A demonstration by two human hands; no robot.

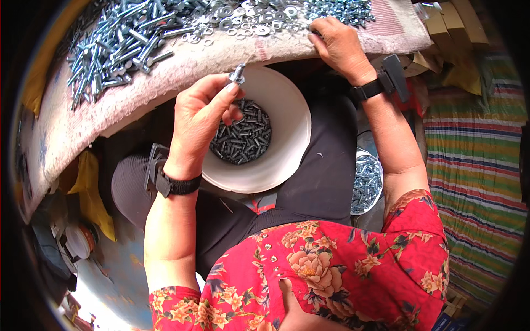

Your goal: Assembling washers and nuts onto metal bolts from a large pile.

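Observation:
My left hand (201, 110) is above a white bucket, pinching a metal bolt (238, 71) between thumb and fingers. The bolt points upward, with what looks like a washer around it. Over at the table's front edge, my right hand (339, 48) has its fingers curled together beside a pile of small bluish metal nuts (353, 12); whatever is in its fingertips cannot be made out. Flat washers (259, 22) lie scattered left of that hand. A large heap of long bolts (124, 47) covers the table's left part.
The white bucket (292, 121) between my legs holds many short dark metal pieces (243, 135). By my right thigh is a smaller container of shiny metal parts (366, 182). Pale cloth covers the table (132, 99). Cardboard pieces (455, 25) and striped sheeting (475, 182) are at the right.

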